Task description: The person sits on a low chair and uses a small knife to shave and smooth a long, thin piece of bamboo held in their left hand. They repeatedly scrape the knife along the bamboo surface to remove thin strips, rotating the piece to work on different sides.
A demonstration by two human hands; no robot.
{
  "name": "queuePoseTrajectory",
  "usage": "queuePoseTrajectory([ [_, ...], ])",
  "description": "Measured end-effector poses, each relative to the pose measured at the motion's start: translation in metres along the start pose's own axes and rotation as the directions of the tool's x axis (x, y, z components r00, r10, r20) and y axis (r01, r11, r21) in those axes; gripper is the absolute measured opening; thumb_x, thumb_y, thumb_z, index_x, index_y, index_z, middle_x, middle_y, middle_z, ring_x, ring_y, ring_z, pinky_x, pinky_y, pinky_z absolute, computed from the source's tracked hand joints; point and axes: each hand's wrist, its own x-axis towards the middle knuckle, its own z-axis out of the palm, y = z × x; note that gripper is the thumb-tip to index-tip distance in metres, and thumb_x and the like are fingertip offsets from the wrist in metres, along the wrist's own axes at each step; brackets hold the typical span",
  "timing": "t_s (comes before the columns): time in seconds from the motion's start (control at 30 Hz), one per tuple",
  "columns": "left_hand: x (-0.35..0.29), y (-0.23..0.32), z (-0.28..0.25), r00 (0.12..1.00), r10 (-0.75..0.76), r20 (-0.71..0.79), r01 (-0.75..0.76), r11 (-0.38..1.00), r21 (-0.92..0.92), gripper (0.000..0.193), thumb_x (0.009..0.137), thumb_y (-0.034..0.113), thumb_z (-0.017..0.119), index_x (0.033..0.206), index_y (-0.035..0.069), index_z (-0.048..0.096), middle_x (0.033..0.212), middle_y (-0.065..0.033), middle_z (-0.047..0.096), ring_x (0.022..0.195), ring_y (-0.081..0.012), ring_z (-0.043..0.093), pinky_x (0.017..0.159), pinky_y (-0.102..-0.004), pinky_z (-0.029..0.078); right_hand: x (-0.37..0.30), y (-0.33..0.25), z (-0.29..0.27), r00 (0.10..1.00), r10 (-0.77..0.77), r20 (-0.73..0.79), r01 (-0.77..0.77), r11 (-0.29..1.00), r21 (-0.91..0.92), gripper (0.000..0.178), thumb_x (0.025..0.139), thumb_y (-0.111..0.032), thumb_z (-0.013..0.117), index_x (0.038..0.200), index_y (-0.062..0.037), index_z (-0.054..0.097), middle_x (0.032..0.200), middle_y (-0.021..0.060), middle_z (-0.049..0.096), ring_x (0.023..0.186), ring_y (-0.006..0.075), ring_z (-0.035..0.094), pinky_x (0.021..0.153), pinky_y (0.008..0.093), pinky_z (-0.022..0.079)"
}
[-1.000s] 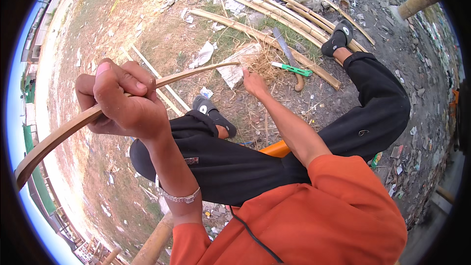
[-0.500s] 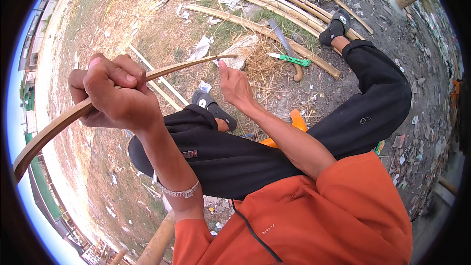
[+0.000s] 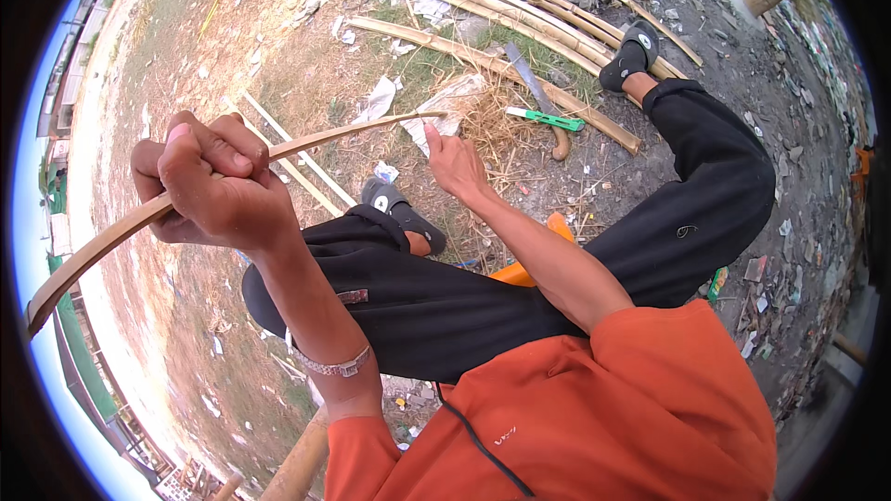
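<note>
My left hand [image 3: 218, 181] is closed in a fist round a long, thin bamboo strip [image 3: 343, 133]. The strip bends past the hand toward the lower left, and its thin far end points right. Close to that end is my right hand [image 3: 457, 165], its fingers curled and thumb raised. Whatever the right hand may grip is hidden behind its fingers, and it seems slightly apart from the strip.
Split bamboo lengths [image 3: 548, 23] lie on the littered ground ahead. A long blade [image 3: 527, 72] with a curved wooden handle lies by a green-handled cutter [image 3: 549, 119] and dry shavings [image 3: 487, 125]. Two pale strips [image 3: 297, 148] lie left of my shoe [image 3: 404, 213].
My right hand has moved a little right and nearer to me, past the strip's thin end. A small dark piece seen at its thumb no longer shows. My left hand keeps its grip.
</note>
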Motion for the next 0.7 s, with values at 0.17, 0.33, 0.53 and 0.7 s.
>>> queuePoseTrajectory([
  [0.17, -0.001, 0.001, 0.006, 0.999, 0.006, 0.038, -0.006, 1.000, -0.006, 0.027, 0.082, -0.001, 0.045, 0.059, 0.009, 0.033, 0.045, -0.0016, 0.031, 0.030, -0.0059, 0.026, 0.028, -0.0197, 0.024, 0.001, 0.004, 0.008, 0.999, 0.042, -0.031, -0.041, 0.999, 0.028, 0.071, 0.095, -0.050, 0.027, 0.068, 0.0059, 0.060, 0.065, 0.0300, 0.057, 0.064, 0.0441, 0.057, 0.067, 0.0505, 0.044],
  [0.33, -0.003, 0.000, 0.004, 1.000, 0.008, 0.010, -0.008, 1.000, 0.005, 0.028, 0.081, -0.001, 0.045, 0.059, 0.009, 0.033, 0.045, -0.0017, 0.030, 0.030, -0.0060, 0.024, 0.028, -0.0198, 0.021, 0.002, 0.011, 0.011, 0.999, 0.053, 0.009, -0.053, 0.998, 0.030, 0.071, 0.095, -0.051, 0.026, 0.068, 0.0053, 0.061, 0.069, 0.0298, 0.059, 0.067, 0.0442, 0.059, 0.069, 0.0515, 0.044],
  [0.53, 0.002, -0.001, 0.001, 1.000, -0.006, -0.015, 0.006, 1.000, 0.022, 0.027, 0.081, -0.001, 0.044, 0.058, 0.009, 0.032, 0.045, -0.0012, 0.028, 0.030, -0.0058, 0.022, 0.028, -0.0200, 0.019, 0.015, 0.023, 0.015, 0.992, 0.120, 0.030, -0.120, 0.993, 0.009, 0.072, 0.094, -0.053, 0.027, 0.075, 0.0053, 0.064, 0.074, 0.0295, 0.061, 0.075, 0.0456, 0.059, 0.074, 0.0513, 0.044],
  [0.7, 0.000, -0.001, 0.005, 0.997, 0.008, 0.078, -0.009, 1.000, 0.009, 0.026, 0.082, 0.001, 0.043, 0.060, 0.009, 0.033, 0.045, -0.0016, 0.028, 0.030, -0.0070, 0.023, 0.028, -0.0196, 0.021, 0.029, 0.050, 0.025, 0.964, 0.253, 0.079, -0.248, 0.966, -0.067, 0.071, 0.094, -0.052, 0.026, 0.084, 0.0054, 0.066, 0.088, 0.0311, 0.062, 0.086, 0.0455, 0.060, 0.079, 0.0505, 0.047],
])
